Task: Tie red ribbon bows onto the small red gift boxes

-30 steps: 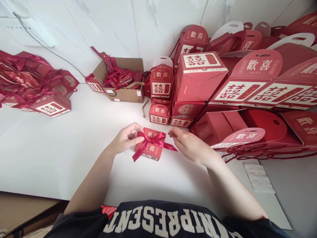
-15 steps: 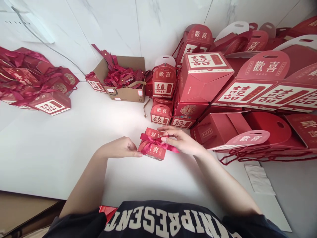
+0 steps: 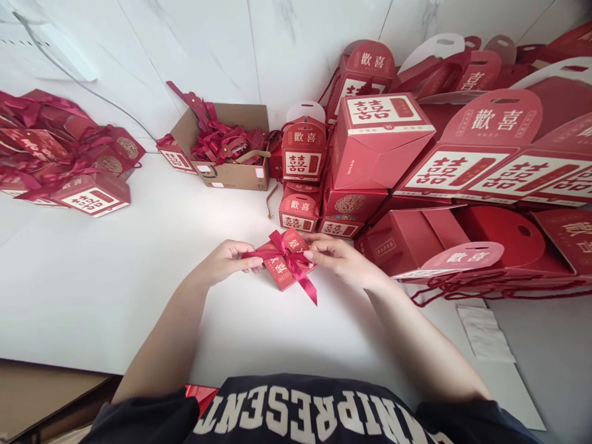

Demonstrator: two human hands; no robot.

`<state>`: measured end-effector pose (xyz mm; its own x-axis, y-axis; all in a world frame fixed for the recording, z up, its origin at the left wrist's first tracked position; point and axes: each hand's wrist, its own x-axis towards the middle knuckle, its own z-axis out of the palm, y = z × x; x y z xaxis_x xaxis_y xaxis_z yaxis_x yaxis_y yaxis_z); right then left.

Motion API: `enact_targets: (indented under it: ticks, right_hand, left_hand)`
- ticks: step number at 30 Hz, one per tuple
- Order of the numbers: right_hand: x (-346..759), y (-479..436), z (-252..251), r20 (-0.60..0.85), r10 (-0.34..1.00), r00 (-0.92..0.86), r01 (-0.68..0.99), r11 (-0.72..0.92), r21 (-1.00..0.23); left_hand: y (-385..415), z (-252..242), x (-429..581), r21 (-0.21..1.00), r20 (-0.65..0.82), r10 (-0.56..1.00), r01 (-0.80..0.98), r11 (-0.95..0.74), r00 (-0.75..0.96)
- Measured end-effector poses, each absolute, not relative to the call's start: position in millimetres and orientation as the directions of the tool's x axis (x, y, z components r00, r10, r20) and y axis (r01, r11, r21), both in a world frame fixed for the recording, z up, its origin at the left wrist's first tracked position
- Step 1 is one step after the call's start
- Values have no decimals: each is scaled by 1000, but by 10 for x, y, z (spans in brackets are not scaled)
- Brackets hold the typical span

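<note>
A small red gift box (image 3: 278,275) with pale characters lies tilted on the white table between my hands. Across its top runs a dark pink satin ribbon (image 3: 296,268), tied in a bow, with one tail hanging over the near side. My left hand (image 3: 230,259) pinches a ribbon loop at the bow's left, thumb and forefinger pressed together. On the other side my right hand (image 3: 333,259) has its thumb and fingers closed on the bow's right part, by the box's edge; some of its fingers are hidden behind the box.
An open cardboard box (image 3: 240,174) full of ribbons stands at the back. Larger red gift boxes (image 3: 383,148) are stacked along the right. Finished-looking ribboned boxes (image 3: 95,191) are heaped at far left. A folded white paper (image 3: 485,333) lies at the right.
The small box has turned on the table. My left hand has moved from the box's corner to the ribbon loop, and a ribbon tail now points toward me.
</note>
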<state>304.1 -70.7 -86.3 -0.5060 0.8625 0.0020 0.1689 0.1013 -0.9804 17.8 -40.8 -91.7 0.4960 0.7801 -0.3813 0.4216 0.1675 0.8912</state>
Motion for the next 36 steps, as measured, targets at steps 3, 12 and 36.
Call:
enact_targets:
  ticks: [3, 12, 36]
  right_hand:
    - [3054, -684, -874, 1, 853, -522, 159, 99, -982]
    - [3066, -655, -948, -4, 855, -519, 249, 147, -957]
    - [3036, -685, -913, 46, 877, -479, 181, 150, -972]
  left_hand:
    - [-405, -891, 154, 899, -368, 780, 410, 158, 506]
    - [-348, -934, 157, 904, -403, 735, 365, 224, 546]
    - [-373, -1009, 158, 749, -608, 385, 341, 569, 694]
